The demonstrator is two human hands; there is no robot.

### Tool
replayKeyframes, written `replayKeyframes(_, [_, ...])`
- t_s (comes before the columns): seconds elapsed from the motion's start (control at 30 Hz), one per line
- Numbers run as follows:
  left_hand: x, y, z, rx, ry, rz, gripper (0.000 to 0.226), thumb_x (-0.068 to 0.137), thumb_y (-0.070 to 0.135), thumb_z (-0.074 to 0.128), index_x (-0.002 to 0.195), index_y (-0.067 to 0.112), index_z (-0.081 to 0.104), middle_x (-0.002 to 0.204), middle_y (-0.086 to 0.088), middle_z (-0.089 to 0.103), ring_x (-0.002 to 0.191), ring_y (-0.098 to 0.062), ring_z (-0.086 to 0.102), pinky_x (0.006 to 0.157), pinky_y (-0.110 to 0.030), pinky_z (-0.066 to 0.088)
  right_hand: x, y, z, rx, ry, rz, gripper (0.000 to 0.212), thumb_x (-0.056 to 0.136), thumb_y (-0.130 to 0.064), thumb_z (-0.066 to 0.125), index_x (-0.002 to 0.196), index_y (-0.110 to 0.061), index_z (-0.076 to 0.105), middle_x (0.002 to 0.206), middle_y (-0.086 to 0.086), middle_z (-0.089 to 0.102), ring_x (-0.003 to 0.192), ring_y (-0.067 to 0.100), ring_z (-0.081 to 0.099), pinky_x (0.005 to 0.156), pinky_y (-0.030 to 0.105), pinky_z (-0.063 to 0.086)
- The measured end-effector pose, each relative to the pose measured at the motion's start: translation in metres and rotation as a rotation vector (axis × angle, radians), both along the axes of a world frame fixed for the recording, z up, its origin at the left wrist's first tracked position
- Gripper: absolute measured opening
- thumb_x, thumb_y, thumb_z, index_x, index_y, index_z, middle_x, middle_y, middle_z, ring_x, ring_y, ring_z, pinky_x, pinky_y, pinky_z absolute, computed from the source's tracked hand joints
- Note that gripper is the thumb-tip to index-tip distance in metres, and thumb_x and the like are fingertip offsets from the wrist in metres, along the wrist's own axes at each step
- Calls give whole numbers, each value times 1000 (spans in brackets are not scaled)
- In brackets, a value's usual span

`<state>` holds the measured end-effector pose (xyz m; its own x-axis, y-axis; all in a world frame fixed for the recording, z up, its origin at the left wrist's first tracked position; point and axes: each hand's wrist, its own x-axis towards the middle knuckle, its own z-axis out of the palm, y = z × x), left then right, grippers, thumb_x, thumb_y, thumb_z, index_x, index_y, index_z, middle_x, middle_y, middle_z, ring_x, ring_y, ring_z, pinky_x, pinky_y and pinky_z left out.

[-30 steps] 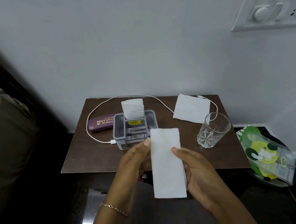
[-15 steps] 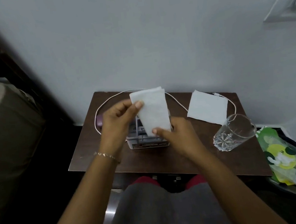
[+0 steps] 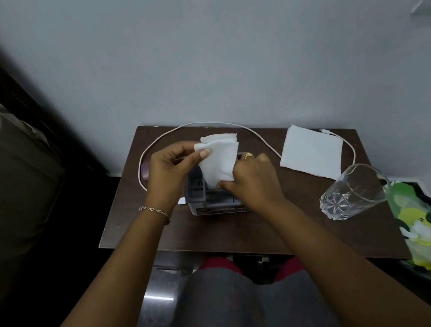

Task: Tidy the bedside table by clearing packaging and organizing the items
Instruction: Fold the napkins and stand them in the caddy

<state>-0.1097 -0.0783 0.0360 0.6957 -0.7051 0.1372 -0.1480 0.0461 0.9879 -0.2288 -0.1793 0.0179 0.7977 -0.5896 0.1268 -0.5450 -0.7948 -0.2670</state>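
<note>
Two hands on one folded white tissue [image 3: 219,160] above the grey organizer [image 3: 213,203]: my left hand [image 3: 170,173] pinches its top corner, right hand [image 3: 253,183] grips its lower edge, fingers clamped. One more tissue [image 3: 311,152], one glass [image 3: 353,191], one white cable [image 3: 257,137] on the surface [image 3: 282,225].

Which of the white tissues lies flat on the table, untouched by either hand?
The unfolded tissue at the table's back right, beside the glass. The other tissues stand in the grey organizer, pinched by the left hand and right hand.
</note>
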Motion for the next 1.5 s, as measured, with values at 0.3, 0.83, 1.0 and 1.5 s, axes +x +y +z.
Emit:
replayKeyframes(0.3, [2,-9,-2,20,-67,-5,16,79,6,69,95,10,70,93,1,70,92,-11,65,80,-22,54,-8,3,2,134,-78,-98,34,81,-39,65,104,-14,63,100,8,68,86,26,63,59,25,33])
replayKeyframes(0.83, [9,-5,-28,178,-126,135,11,75,15,74,85,14,73,83,6,70,77,0,63,73,-16,51,-4,-4,2,307,-256,-164,33,79,-41,67,108,-25,65,94,0,71,83,20,63,65,31,49])
replayKeyframes(1.0, [5,3,-27,227,-160,169,14,75,19,74,90,16,72,88,2,72,79,2,63,69,-6,47,-5,-3,1,388,-258,-165,32,79,-38,69,106,-22,64,92,-1,70,78,17,61,60,27,43])
replayKeyframes(1.5, [-133,-81,10,152,221,-93,34,91,7,53,122,21,51,110,6,62,95,2,59,80,-8,46,-180,-110,99,659,-1018,-494,6,81,-36,64,83,-30,66,84,-7,71,80,9,66,68,16,54])
